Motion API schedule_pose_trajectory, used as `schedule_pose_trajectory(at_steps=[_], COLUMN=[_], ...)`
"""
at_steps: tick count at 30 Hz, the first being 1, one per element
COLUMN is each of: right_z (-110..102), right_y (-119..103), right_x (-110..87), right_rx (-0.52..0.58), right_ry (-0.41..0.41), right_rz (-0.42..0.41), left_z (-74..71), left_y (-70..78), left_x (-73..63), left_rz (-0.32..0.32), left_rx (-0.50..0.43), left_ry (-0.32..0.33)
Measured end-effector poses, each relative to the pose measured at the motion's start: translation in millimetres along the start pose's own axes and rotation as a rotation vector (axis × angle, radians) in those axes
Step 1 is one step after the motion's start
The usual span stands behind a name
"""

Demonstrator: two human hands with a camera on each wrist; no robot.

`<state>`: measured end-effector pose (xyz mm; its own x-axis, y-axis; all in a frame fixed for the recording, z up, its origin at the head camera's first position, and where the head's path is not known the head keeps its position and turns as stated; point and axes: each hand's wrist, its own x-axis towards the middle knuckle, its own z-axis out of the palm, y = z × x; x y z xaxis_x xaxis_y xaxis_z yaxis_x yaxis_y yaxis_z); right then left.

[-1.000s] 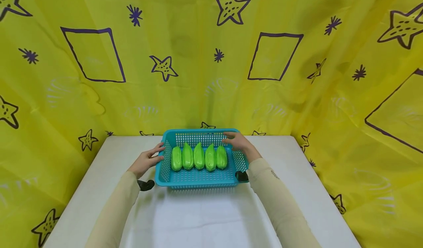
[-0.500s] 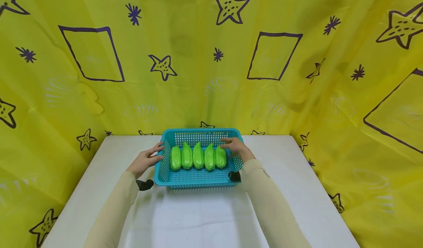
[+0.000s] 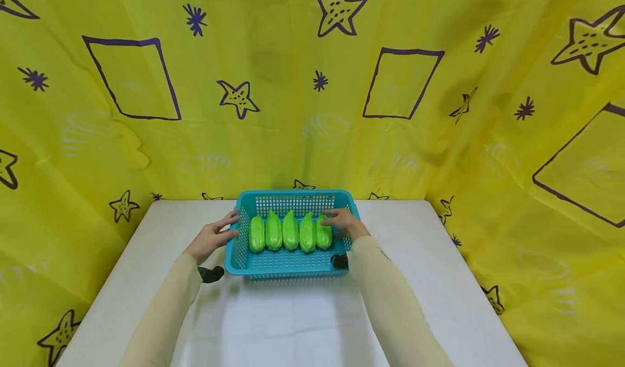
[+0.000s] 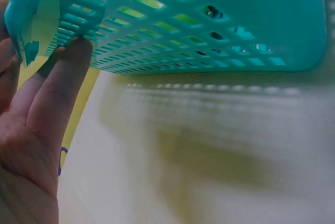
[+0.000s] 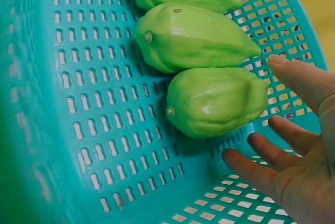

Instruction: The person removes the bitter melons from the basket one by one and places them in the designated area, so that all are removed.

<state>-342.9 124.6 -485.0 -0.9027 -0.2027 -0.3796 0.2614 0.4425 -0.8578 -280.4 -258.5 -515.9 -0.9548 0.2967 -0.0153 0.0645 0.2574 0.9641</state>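
Note:
Several bright green, ribbed, glossy vegetables (image 3: 290,231), plump with tapered tips, lie side by side in a turquoise plastic basket (image 3: 293,269). My left hand (image 3: 207,241) is at the basket's left side; in the left wrist view its straight fingers (image 4: 60,90) lie against the wall just under the rim. My right hand (image 3: 344,223) reaches into the basket at its right end, beside the rightmost green vegetable (image 5: 217,102). In the right wrist view the thumb (image 5: 296,75) is near that vegetable's narrow tip and the other fingers are spread beside it, with nothing in the grasp.
The basket stands on a white table (image 3: 293,323) near its back edge. A yellow curtain (image 3: 293,139) with dark star drawings hangs behind and at both sides. Dark wrist-worn items (image 3: 211,274) show by the sleeves.
My right hand has moved left and slightly down, from the basket's right rim to the rightmost vegetable. My left hand stays at the left side; the view has shifted slightly.

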Motion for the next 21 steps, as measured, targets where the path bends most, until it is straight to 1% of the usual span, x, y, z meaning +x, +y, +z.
schedule_pose_trajectory(at_steps=[10, 15, 21], right_z=[4.2, 4.3, 4.6], right_y=[5.9, 9.8, 11.4], right_x=[2.4, 5.5, 7.2], right_rx=[0.006, -0.014, -0.032], right_ry=[0.003, 0.013, -0.001], right_rz=[0.035, 0.037, 0.035], left_z=[-0.9, 0.4, -0.3], left_y=[2.1, 2.9, 1.2], left_x=[0.7, 0.4, 0.8], left_rz=[-0.016, -0.024, -0.020], left_rx=[-0.013, -0.006, -0.014], left_ry=[-0.004, 0.000, -0.010])
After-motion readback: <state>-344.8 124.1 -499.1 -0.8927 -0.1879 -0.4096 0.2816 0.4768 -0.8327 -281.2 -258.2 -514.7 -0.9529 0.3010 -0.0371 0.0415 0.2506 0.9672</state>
